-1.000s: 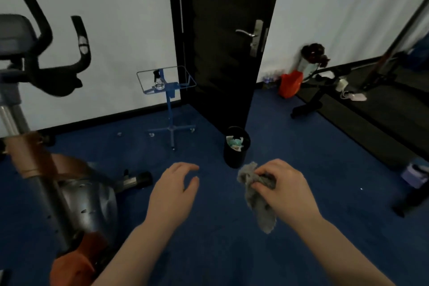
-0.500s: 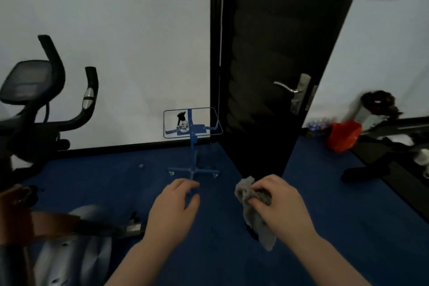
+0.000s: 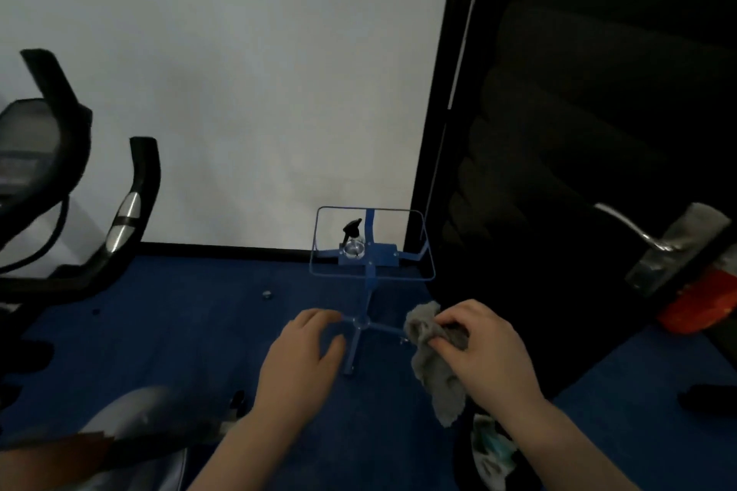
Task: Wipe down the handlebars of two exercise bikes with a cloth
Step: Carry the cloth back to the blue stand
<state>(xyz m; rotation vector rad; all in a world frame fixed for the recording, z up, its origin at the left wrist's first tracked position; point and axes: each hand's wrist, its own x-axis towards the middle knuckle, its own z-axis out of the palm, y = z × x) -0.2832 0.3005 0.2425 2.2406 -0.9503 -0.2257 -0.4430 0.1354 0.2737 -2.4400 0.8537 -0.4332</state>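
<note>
Above the blue carpet (image 3: pixel 159 339): right hand (image 3: pixel 484 351) grips crumpled grey cloth (image 3: pixel 436 363); left hand (image 3: pixel 305 359) loose, holding nothing; black curved bike handlebar (image 3: pixel 131 207) far left.

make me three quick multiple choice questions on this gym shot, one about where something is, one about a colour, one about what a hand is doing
1. Where is the spray bottle?
A. on the blue stand
B. on the carpet
C. in the left hand

2. What colour is the cloth?
A. orange
B. grey
C. white

3. What is the left hand doing?
A. gripping the handlebar
B. pinching the cloth
C. hovering open, holding nothing

Answers:
1 A, the bottle sits on the blue stand near the wall.
2 B, the bunched cloth in the right hand is grey.
3 C, its fingers are relaxed and touch nothing; the exercise bike handlebar is off to the left.
</note>
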